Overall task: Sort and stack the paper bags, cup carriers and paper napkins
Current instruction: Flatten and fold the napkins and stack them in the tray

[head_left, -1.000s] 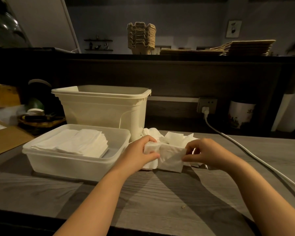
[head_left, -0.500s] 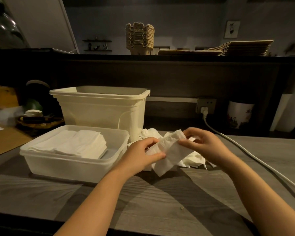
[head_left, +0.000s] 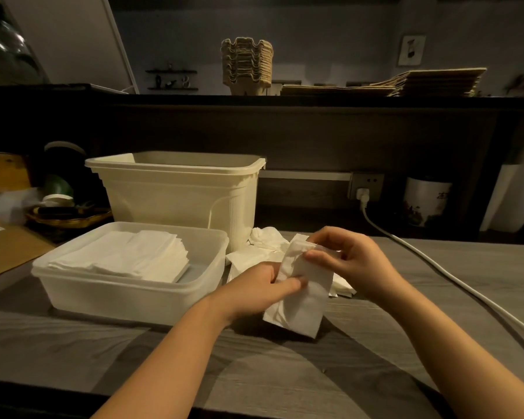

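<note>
Dim rm: grey wall [head_left: 330,31] w/ framed pic [head_left: 411,50]; dark ledge [head_left: 315,101] behind grey counter [head_left: 73,343]; poss. small shelf [head_left: 171,80] far back.

Dim warm light, soft shadows, wide-angle edge bending.

The napkin [head_left: 300,297] hides the fingers of my left hand [head_left: 254,288]. My right hand [head_left: 354,264] covers part of the loose pile [head_left: 265,238] behind. The tub [head_left: 176,195] wall hides its inside. The cable [head_left: 436,261] runs off the right edge; the pot [head_left: 425,201] print is too dim to read.
</note>
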Available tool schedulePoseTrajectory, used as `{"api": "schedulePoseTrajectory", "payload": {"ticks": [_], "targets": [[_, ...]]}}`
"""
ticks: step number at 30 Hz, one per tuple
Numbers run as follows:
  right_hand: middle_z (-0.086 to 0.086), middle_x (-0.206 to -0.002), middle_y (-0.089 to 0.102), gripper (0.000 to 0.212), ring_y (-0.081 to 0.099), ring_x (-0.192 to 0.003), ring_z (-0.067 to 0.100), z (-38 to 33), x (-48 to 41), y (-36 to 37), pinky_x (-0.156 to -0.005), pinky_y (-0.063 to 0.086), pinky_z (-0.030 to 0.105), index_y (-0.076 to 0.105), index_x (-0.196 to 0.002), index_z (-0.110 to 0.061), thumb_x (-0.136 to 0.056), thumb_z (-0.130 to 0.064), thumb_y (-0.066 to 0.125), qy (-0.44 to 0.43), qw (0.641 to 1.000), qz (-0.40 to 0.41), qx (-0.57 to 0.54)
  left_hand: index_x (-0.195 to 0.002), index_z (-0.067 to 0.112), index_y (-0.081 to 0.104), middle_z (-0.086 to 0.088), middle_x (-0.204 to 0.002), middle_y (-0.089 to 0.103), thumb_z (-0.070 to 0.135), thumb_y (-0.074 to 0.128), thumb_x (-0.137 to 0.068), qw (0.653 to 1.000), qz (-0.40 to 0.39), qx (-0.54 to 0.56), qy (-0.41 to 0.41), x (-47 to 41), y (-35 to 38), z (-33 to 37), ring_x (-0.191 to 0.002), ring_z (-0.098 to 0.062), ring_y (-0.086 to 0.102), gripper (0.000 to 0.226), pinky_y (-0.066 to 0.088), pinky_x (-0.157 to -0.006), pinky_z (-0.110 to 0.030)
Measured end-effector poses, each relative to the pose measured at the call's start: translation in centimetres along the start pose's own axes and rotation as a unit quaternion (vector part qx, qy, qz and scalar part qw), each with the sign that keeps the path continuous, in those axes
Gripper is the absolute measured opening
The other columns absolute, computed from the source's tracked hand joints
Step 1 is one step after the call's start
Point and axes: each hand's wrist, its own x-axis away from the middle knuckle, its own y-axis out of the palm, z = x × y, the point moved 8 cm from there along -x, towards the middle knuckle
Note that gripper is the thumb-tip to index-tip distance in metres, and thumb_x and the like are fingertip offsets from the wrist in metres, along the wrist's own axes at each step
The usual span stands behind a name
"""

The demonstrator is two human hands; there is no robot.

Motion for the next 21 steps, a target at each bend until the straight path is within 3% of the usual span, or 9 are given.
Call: {"api": "schedulePoseTrajectory", "payload": {"ticks": [4,8,11,14,16,19,21], "targets": [[-0.014,-0.084,0.063,0.017,0.061,-0.085,-0.001,0.4,0.0,-0.7,-0.071,0.056,0.022,0.056,-0.082,-0.041,-0.083,-0.026,0.062,0.004,0.999,0.040,0.016,-0.099,0.030,0.056,0.004,-0.105,0.064,0.028,0.049,-0.095,1.000,0.008,0.021,-0.003,-0.2,-0.4,0.0,-0.102,-0.012,0.060,0.008,0.048,-0.092,-0.028],[-0.012,-0.082,0.064,0.010,0.062,-0.081,-0.001,0.6,0.0,-0.2,-0.070,0.057,0.025,0.059,-0.080,-0.034,-0.081,-0.025,0.064,0.022,0.999,0.011,-0.034,-0.101,0.032,0.055,0.005,-0.104,0.064,0.029,0.053,-0.093,0.998,-0.041,0.048,-0.021,0.3,0.2,-0.2,-0.102,-0.011,0.061,0.009,0.048,-0.091,-0.024],[-0.017,-0.077,0.067,0.005,0.063,-0.079,-0.003,0.1,0.0,0.4,-0.068,0.055,0.019,0.062,-0.079,-0.027,-0.074,-0.028,0.063,0.018,0.996,-0.025,-0.084,-0.115,0.029,0.052,0.000,-0.119,0.061,0.033,0.057,-0.091,0.992,-0.103,0.059,-0.041,0.5,1.0,-0.8,-0.113,-0.015,0.057,0.025,0.045,-0.101,-0.031],[-0.015,-0.076,0.066,0.009,0.063,-0.079,-0.003,0.1,0.0,0.7,-0.067,0.054,0.017,0.062,-0.078,-0.025,-0.080,-0.017,0.065,0.020,0.996,-0.039,-0.072,-0.127,0.017,0.050,-0.008,-0.126,0.061,0.022,0.054,-0.094,0.983,-0.130,0.119,-0.052,0.6,1.6,-1.0,-0.118,-0.021,0.057,0.033,0.042,-0.104,-0.038],[-0.014,-0.076,0.066,0.010,0.064,-0.078,-0.004,0.4,0.0,0.5,-0.067,0.054,0.017,0.062,-0.077,-0.024,-0.080,-0.015,0.065,0.031,0.996,-0.027,-0.077,-0.127,0.013,0.050,-0.007,-0.119,0.065,0.015,0.050,-0.095,0.979,-0.128,0.149,-0.047,0.5,1.6,-0.8,-0.113,-0.020,0.061,0.032,0.045,-0.102,-0.036],[-0.009,-0.076,0.066,0.009,0.065,-0.074,-0.001,0.7,0.0,0.0,-0.067,0.056,0.026,0.062,-0.077,-0.023,-0.080,-0.016,0.065,0.051,0.996,-0.009,-0.076,-0.114,0.020,0.052,0.005,-0.096,0.072,0.011,0.047,-0.096,0.977,-0.145,0.156,-0.025,0.6,1.8,-0.1,-0.096,-0.011,0.068,0.021,0.053,-0.086,-0.023],[-0.006,-0.076,0.067,0.007,0.066,-0.074,0.006,1.0,0.0,-0.5,-0.065,0.056,0.033,0.062,-0.078,-0.023,-0.080,-0.017,0.065,0.061,0.995,0.013,-0.074,-0.112,0.023,0.050,0.006,-0.091,0.072,0.010,0.048,-0.095,0.976,-0.146,0.161,-0.025,0.6,1.9,-0.2,-0.092,-0.011,0.069,0.021,0.054,-0.081,-0.023]]}}
